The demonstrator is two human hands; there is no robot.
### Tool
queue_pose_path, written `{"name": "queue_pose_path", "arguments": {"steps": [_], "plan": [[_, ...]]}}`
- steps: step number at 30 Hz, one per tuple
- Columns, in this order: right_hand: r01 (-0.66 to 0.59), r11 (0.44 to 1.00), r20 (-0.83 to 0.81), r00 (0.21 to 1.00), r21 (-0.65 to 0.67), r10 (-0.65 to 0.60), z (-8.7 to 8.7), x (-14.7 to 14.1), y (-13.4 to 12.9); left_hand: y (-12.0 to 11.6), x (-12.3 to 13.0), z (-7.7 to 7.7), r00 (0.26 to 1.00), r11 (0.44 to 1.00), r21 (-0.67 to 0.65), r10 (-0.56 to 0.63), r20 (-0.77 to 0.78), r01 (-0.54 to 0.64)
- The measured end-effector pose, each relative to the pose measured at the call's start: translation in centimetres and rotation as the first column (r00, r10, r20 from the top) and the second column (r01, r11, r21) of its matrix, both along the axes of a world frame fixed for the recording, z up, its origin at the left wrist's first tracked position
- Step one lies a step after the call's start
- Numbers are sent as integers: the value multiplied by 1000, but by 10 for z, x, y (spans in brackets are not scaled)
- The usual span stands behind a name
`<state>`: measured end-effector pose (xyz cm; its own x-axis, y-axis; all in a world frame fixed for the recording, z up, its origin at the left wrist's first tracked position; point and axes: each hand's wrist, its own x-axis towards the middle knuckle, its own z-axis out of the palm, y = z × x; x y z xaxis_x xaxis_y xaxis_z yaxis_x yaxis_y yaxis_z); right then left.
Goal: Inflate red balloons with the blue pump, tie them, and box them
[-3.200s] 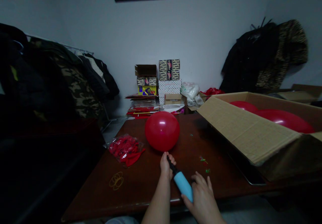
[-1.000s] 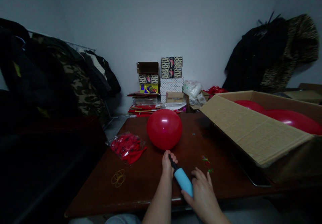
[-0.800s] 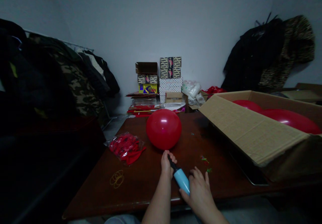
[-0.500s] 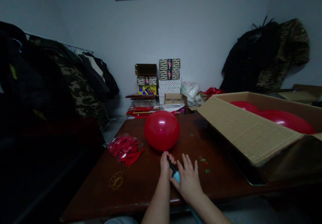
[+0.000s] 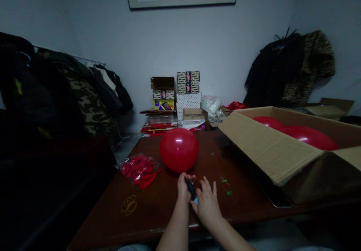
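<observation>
A round, inflated red balloon point(image 5: 178, 150) rests over the brown table, just beyond my left hand point(image 5: 184, 187). My left hand is closed around the black front end of a black and light-blue balloon pump point(image 5: 191, 188), close under the balloon. The balloon's neck is hidden by my fingers. My right hand point(image 5: 208, 203) lies along the pump's light-blue part, thumb on one side and fingers partly stretched on the other. It covers most of the pump's rear.
A plastic bag of red balloons point(image 5: 140, 170) and yellow rubber bands point(image 5: 129, 205) lie left on the table point(image 5: 158, 217). Small green and red bits point(image 5: 225, 181) lie right. A cardboard box point(image 5: 270, 145) holding inflated red balloons stands right. Stacked boxes point(image 5: 188, 102) stand behind.
The view has tilted up a little, showing more of the framed writing. My right hand's fingers are less spread, and less of the pump's light-blue part shows. The balloon looks about the same size.
</observation>
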<state>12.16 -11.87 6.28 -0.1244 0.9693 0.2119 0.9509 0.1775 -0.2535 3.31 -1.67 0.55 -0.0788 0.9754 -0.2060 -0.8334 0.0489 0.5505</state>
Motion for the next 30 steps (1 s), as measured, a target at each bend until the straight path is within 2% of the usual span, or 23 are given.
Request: {"name": "queue_pose_path", "arguments": {"steps": [7, 11, 14, 20, 25, 30], "plan": [[-36, 999, 36, 999, 7, 36, 8, 3, -7, 1, -4, 6, 998, 998, 24, 62, -30, -61], [-53, 998, 63, 997, 33, 51, 4, 6, -10, 6, -19, 15, 990, 994, 99, 64, -127, -52], [-23, 999, 79, 997, 35, 20, 1, 10, -7, 7, -35, 19, 977, 998, 65, 40, -211, -27], [35, 998, 121, 992, 43, -40, 4, 11, 13, -3, -51, 14, 966, 992, 49, 124, -226, -116], [38, 996, 125, 991, 75, -47, -1, 6, 37, -11, -46, 9, 969, 992, 72, 117, -218, -104], [25, 989, 104, 994, 146, -40, -3, 5, 49, -17, -39, 13, 967, 993, 65, 108, -233, -95]]}}
